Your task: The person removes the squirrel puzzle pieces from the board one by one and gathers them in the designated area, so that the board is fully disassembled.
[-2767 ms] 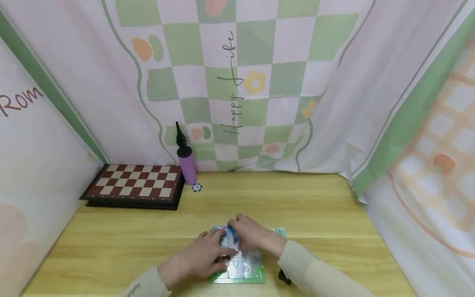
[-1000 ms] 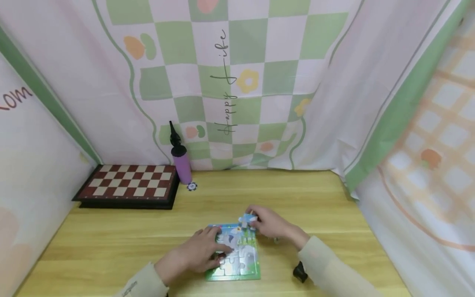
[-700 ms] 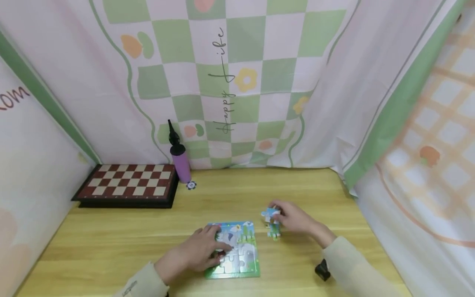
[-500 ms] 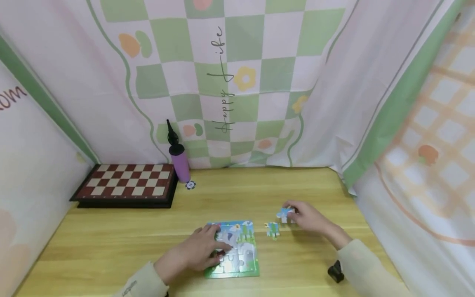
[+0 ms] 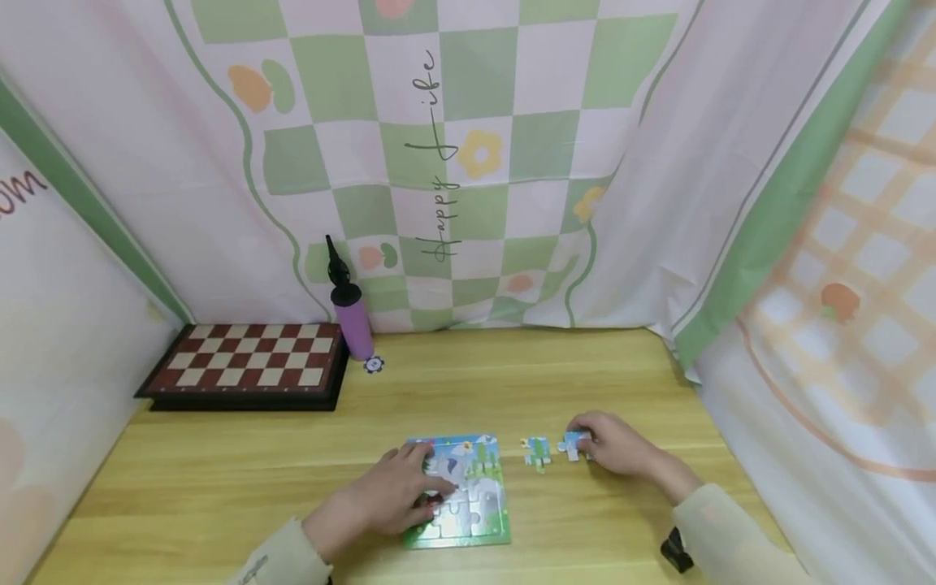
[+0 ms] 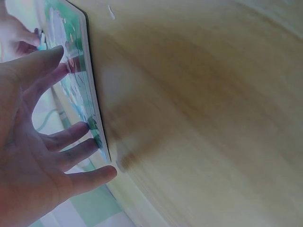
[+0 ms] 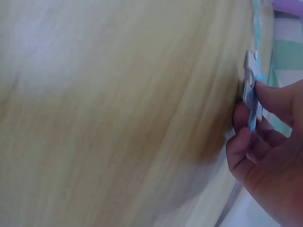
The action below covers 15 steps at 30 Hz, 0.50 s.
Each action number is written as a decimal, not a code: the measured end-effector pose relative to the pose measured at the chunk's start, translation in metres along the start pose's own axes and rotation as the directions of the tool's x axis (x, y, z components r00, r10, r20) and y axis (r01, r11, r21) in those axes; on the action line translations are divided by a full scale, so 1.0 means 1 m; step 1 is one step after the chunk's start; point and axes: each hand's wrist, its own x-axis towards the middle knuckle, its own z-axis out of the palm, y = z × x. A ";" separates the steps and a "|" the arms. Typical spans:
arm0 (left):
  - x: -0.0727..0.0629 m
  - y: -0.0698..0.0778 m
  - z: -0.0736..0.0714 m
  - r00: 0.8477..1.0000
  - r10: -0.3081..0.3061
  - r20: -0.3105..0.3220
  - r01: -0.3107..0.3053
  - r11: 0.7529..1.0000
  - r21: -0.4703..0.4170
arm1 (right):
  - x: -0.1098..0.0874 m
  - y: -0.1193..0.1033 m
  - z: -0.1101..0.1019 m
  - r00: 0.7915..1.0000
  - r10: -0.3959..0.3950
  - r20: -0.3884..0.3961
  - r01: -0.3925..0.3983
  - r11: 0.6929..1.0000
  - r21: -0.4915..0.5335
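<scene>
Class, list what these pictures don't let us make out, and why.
Head view: left part of the puzzle board, covered by the left hand.
Head view: part of the held piece, behind the right hand.
Head view: brown lettering, cut off by the left edge.
Head view: marking on the round chip, too small.

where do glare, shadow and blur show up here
Head view: whitish glare on the colourful rectangular jigsaw puzzle, lower part; left wrist view: brownish shadows on the yellowish wood-grain table; right wrist view: pale glare patch at upper left, table grain blurred.
</scene>
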 end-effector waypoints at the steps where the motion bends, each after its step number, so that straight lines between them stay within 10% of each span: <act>1: 0.000 0.000 0.000 1.000 -0.001 -0.001 0.001 1.000 0.003 | 0.001 -0.001 0.000 1.000 0.001 -0.009 -0.001 1.000 -0.017; 15: 0.002 0.001 -0.002 1.000 -0.017 0.021 0.017 1.000 -0.015 | 0.001 -0.004 0.002 0.999 0.054 -0.003 -0.054 0.990 -0.133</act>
